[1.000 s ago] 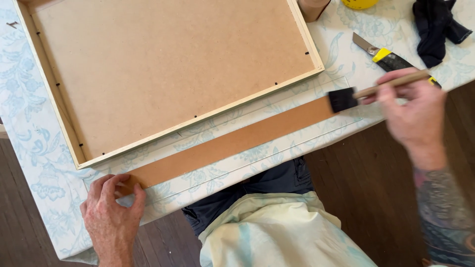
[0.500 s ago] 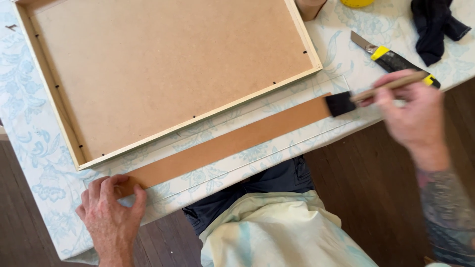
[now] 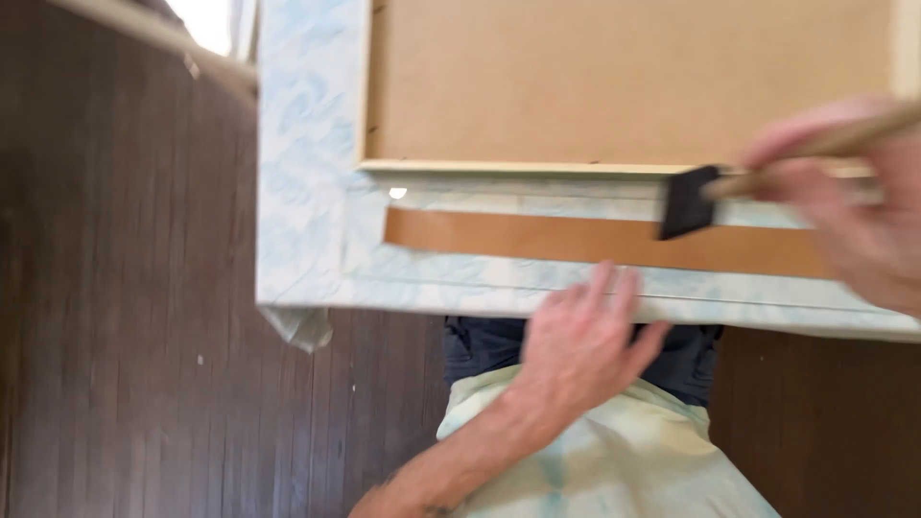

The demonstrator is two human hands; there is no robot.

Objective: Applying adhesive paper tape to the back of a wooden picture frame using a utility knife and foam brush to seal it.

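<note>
The right hand (image 3: 854, 206) is gripping the brush (image 3: 710, 197), its black head now sitting mid-strip (image 3: 576, 240) instead of at the end. The left hand (image 3: 580, 341), open and flat, is shifting from the strip's end to the table (image 3: 307, 192) edge beneath.

A framed board (image 3: 624, 82) lay on the cloth-covered table (image 3: 307, 221), toward its far side. Just in front of the frame, a long strip (image 3: 537, 238) lay parallel to its near edge. The brush (image 3: 689, 201) stood over the strip's right part, held by the right hand (image 3: 854, 206). The left hand (image 3: 580, 341) rested at the table's near edge, just in front of the strip.
</note>
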